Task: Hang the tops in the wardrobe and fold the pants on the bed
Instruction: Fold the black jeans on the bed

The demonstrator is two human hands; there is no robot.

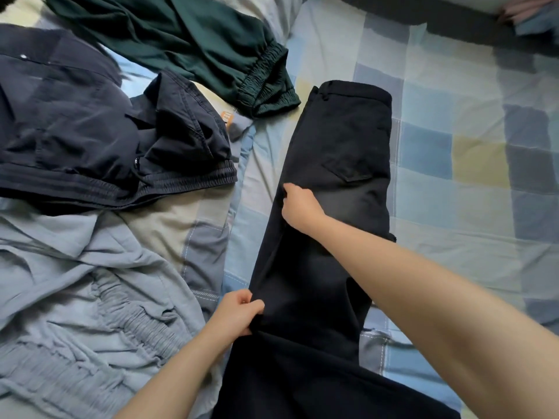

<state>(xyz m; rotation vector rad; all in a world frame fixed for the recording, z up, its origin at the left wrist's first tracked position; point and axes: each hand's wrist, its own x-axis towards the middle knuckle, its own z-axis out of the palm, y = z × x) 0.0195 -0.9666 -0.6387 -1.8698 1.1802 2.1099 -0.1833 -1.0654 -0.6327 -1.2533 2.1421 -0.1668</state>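
Observation:
A pair of black pants [341, 152] lies lengthwise down the middle of the bed [453, 140], folded leg on leg, waistband at the far end. My left hand [239, 313] pinches the left edge of the legs near the knee. Farther up, below the back pocket, my right hand [299, 207] grips the same left edge, its arm crossing over the legs. The leg ends run out of the frame at the bottom.
Dark green pants [193, 40] lie at the top left, their elastic waist near the black waistband. Navy pants [99, 131] are heaped at the left. Light grey-blue pants [84, 303] are crumpled at the lower left. Checked sheet shows to the right.

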